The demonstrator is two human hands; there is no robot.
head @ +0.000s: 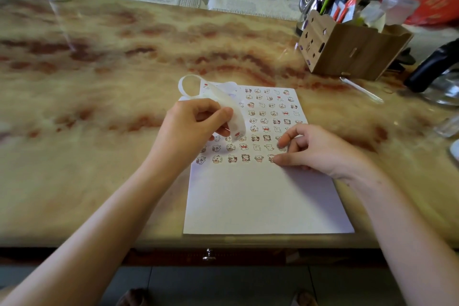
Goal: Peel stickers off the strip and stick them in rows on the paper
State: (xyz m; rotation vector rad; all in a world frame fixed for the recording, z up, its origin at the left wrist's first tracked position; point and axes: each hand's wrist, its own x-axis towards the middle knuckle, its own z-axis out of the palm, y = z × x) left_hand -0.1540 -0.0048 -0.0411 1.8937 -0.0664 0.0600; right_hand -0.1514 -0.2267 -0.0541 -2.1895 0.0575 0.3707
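Strip (237, 123) hung curled over the paper's (260, 201) top-left part. You pinched it between the thumb and fingers of your left hand (196, 126), and its free end looped away at 11 o'clock. Stickers (263, 122) filled the paper's upper half in rows. Your right hand (320, 149), at 3 o'clock of the bottom row, pressed one fingertip (275, 160) on that row's end sticker, its other fingers loosely curled, gripping nothing. The paper lay at the table's (111, 57) near edge; a pen box (347, 49) stood at 2 o'clock.

Head-worn wide view looks forward and down, close over table (119, 97), edges seemingly blurred
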